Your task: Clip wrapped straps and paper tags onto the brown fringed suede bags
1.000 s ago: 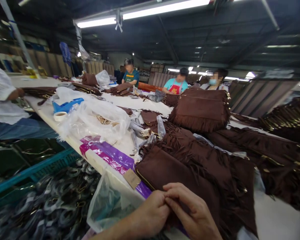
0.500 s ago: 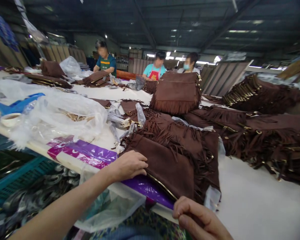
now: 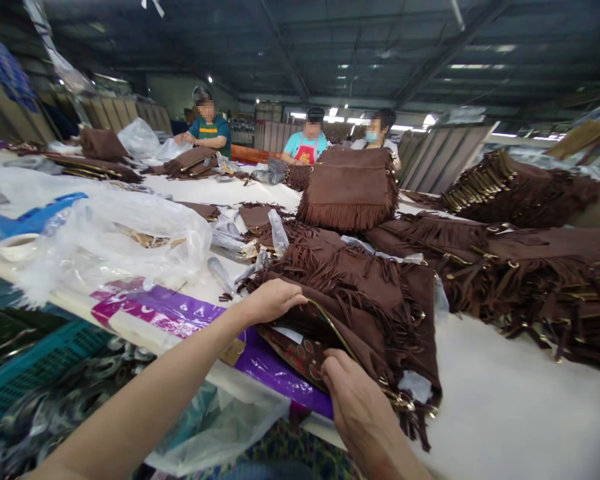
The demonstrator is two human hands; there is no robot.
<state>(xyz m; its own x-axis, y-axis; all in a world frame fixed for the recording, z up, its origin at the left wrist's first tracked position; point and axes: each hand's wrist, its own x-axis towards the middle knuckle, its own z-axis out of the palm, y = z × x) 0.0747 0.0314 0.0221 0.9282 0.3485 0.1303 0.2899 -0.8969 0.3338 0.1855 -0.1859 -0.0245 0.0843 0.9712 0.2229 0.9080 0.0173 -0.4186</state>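
A dark brown fringed bag (image 3: 357, 327) lies at the table's near edge, its gold-zippered mouth gaping toward me. My left hand (image 3: 275, 300) pinches the upper edge of the mouth by the zipper and holds it raised. Lower down, my right hand (image 3: 357, 397) has its fingers closed at the lower edge of the opening; some fingertips are hidden. A patterned lining (image 3: 305, 350) and a whitish piece (image 3: 290, 333) show inside. Beneath the bag is purple plastic sheeting (image 3: 265, 363), and a tan tag (image 3: 233, 351) sits beside my left forearm.
Brown fringed bags (image 3: 520, 267) are piled at the right, with an upright stack (image 3: 350, 193) ahead. Clear plastic bags (image 3: 150, 233), a white bowl (image 3: 19, 245) and a blue object (image 3: 35, 215) lie left. A teal crate (image 3: 45, 363) stands below the edge. Several people work across the table.
The bag's mouth has opened, showing the lining. My left hand has lifted the zippered edge, and my right hand has moved left and up to the opening. The tan tag has come into view.
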